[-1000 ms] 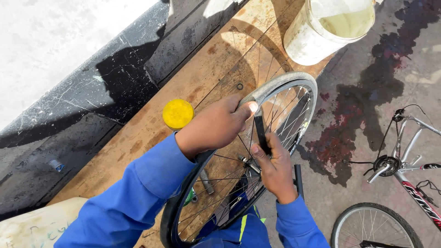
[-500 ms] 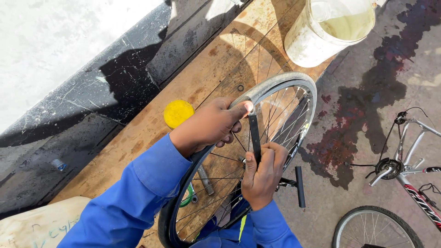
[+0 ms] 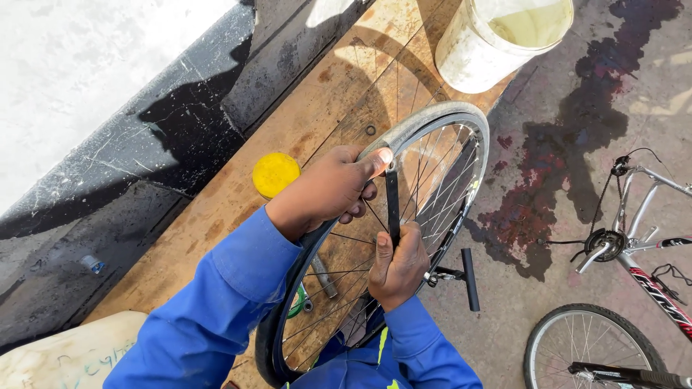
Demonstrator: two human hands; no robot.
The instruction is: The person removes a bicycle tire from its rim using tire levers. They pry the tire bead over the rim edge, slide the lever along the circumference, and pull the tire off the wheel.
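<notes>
A yellow round lid (image 3: pixel 276 173) lies on the wooden table (image 3: pixel 238 209), just left of the person's forearm. The left hand (image 3: pixel 328 189), in a blue sleeve (image 3: pixel 216 302), reaches forward from the lower left, palm down, over the upper rim of a bicycle wheel (image 3: pixel 432 144) that stands upright on edge against the table; its fingers curl closed around the grey tyre (image 3: pixel 425 122), with the thumb stretched along the tyre and pressing beside the top of a black tyre lever (image 3: pixel 392 202). Just below, the right hand (image 3: pixel 398 265) is clenched in a fist around the lower end of that lever, knuckles up, wrist bent back toward the body, in front of the spokes. A dirty white bucket (image 3: pixel 468 57) of cloudy liquid stands beyond the wheel. At the far right, a bicycle frame (image 3: pixel 641 238) lies on the stained floor.
</notes>
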